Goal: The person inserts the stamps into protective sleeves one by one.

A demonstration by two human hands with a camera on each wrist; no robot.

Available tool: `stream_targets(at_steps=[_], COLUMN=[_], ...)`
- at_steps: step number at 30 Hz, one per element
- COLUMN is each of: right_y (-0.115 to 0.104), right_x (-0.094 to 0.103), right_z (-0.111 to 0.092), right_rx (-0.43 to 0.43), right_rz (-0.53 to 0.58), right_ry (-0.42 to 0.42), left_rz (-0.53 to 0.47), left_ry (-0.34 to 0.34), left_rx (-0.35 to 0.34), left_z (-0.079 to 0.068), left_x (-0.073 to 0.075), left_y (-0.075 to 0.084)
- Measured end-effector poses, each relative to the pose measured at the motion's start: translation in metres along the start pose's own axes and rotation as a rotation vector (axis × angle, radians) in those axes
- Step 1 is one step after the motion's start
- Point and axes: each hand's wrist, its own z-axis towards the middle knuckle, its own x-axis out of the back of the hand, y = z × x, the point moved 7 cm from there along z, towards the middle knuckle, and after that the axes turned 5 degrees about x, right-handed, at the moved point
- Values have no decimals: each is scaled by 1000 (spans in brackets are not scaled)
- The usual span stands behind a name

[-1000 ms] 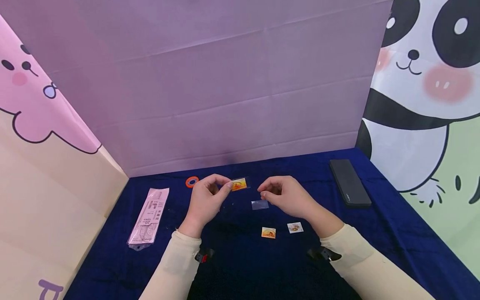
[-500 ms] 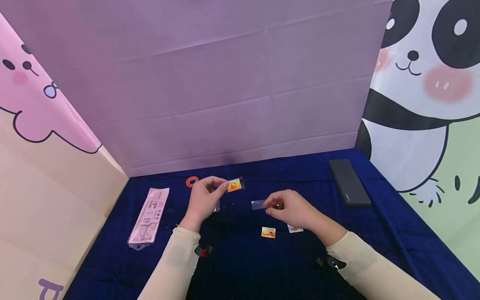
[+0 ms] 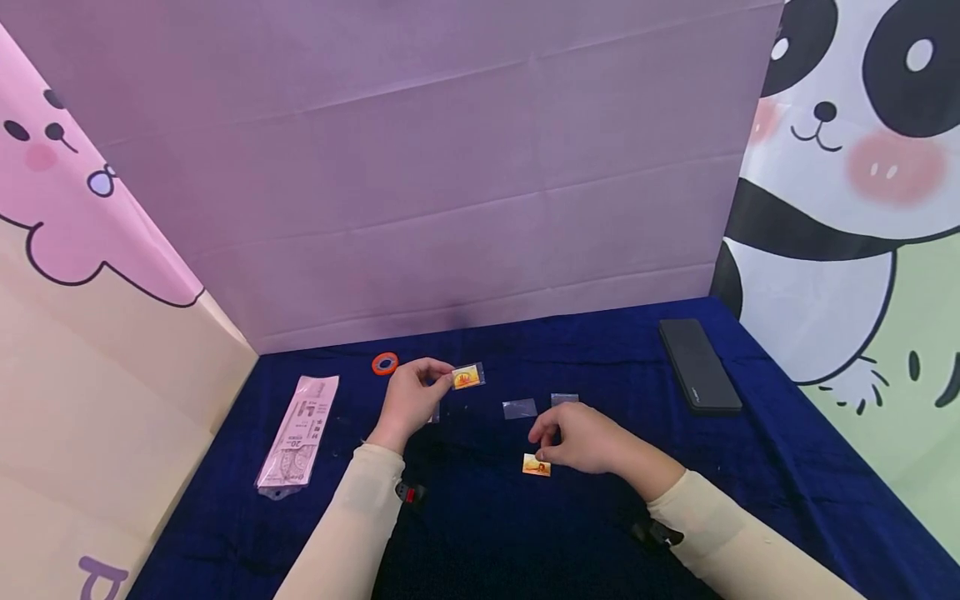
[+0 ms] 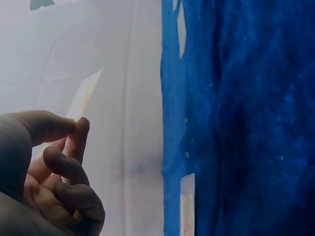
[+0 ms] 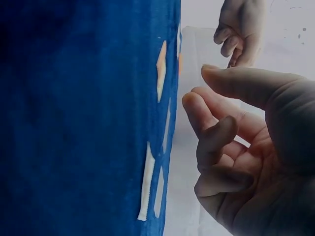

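My left hand (image 3: 411,400) pinches a small orange-yellow stamp in a clear sleeve (image 3: 467,377) between thumb and forefinger, above the table. In the left wrist view the stamp (image 4: 84,96) juts up from the fingertips. My right hand (image 3: 581,437) hovers just above another orange stamp (image 3: 536,467) lying on the cloth; its thumb and forefinger stand apart, with nothing between them in the right wrist view. A pale stamp (image 5: 146,184) lies beneath that hand, hidden from the head view. Two clear sleeves (image 3: 519,409) lie behind the right hand.
Dark blue cloth (image 3: 465,525) covers the table. An orange tape roll (image 3: 385,363) and a pink packet (image 3: 300,429) lie at left, a black case (image 3: 700,365) at right. Another sleeved piece (image 3: 434,413) shows partly beside the left hand. A mauve curtain (image 3: 450,183) hangs behind.
My right hand has moved nearer to me, uncovering a second clear sleeve and covering the pale stamp. The left hand has shifted slightly left with its sleeved stamp.
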Motion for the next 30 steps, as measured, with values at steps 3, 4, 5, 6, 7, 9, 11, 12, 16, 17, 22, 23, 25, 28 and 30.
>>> stream_targets(at_steps=[3,4,5,6,7,9,11,12,16,17,22,23,25,28,30], right_y=[2,2,2,3,3,3,3,4,4,4,3,3,3,2,2], right_x=[-3,-4,-4,-4,-4,-4,-3,-4,-6,-7,-7,-7,-7,-8,-9], right_z=[2,2,2,3,3,3,2,2,1,1,-1,-1,-1,-1,-1], right_rx=[-15,-21,-29,-39,-46,-61,-73,-78,-93,-97,-109,-110,-111,-112,-111], right_rz=[-51,-62,-72,-80,-89,-104,-121,-128,-148,-152,-160,-163,-170,-183,-193], right_ry=[-2,2,5,8,12,22,29,31,28,26,26,27,29,26,23], left_rz=[16,21,31,42,50,58,66,69,101,110,132,134,139,158,172], left_ry=[-9,-13,-18,-23,-30,-46,-57,-61,-68,-67,-80,-84,-93,-103,-103], left_rx=[17,23,29,34,40,63,83,92,99,99,112,120,133,147,153], left_z=[3,4,5,6,7,9,11,12,14,14,13,13,12,11,12], left_x=[-3,-4,-6,-7,-8,-11,-14,-15,-20,-20,-24,-25,-25,-26,-26], left_y=[-4,-6,-7,-8,-10,-14,-17,-19,-24,-25,-28,-28,-28,-29,-30])
